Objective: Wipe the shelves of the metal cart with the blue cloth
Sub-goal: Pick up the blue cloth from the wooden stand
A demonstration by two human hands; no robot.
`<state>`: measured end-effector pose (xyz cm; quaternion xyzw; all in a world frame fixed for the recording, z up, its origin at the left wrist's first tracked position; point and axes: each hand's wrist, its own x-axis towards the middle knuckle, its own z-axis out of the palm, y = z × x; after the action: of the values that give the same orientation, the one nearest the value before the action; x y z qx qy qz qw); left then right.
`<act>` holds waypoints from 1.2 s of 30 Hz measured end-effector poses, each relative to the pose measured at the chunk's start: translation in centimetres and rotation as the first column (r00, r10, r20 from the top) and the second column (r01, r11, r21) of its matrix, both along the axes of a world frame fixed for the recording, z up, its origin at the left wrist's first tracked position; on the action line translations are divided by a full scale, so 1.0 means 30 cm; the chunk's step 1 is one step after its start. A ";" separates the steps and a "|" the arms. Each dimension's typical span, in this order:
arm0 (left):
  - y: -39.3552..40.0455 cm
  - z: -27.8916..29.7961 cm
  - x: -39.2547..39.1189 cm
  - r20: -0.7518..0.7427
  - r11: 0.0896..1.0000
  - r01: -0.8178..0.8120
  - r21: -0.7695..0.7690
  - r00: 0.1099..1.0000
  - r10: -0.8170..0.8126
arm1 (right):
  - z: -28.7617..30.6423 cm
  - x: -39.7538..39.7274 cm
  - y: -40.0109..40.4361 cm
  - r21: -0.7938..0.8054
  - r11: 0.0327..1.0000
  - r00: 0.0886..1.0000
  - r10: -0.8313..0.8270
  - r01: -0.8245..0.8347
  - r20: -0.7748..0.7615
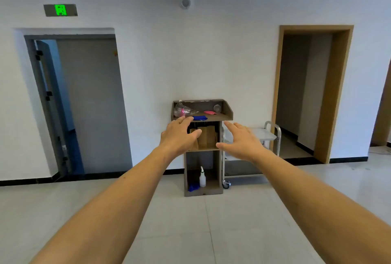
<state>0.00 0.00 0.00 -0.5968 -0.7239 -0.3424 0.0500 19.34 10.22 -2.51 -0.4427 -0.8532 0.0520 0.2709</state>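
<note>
A blue cloth [200, 118] lies on the top ledge of a brown wooden stand [227, 113] against the far wall. The metal cart [273, 134] stands behind and to the right of the stand, mostly hidden; its handle, white top shelf and one wheel show. My left hand [179, 134] and my right hand [243, 141] are stretched out in front of me with fingers straight, holding nothing. Both hands are well short of the stand across the floor.
The stand holds a clear plastic bag [183, 110], a pink item [210, 112], brown paper bags [206, 138], a white spray bottle [202, 177] and another blue cloth [193, 187]. A grey door [84, 105] is left, a wooden doorway [311, 94] right.
</note>
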 end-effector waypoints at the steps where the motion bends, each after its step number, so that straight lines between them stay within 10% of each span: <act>1: 0.018 -0.003 -0.004 -0.004 1.000 0.000 -0.008 1.000 0.000 | -0.003 -0.003 0.016 -0.009 1.000 1.000 0.005 -0.005 -0.009; 36: 1.334 -0.074 -0.149 0.065 0.994 -0.087 -0.062 0.994 0.091 | -0.038 -0.162 1.335 -0.080 0.994 0.997 0.068 -0.070 -0.031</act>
<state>-4.48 40.03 -2.23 -0.5532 -0.7609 -0.3384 0.0230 14.49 50.26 -3.64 -0.4228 -0.8613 0.1020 0.2626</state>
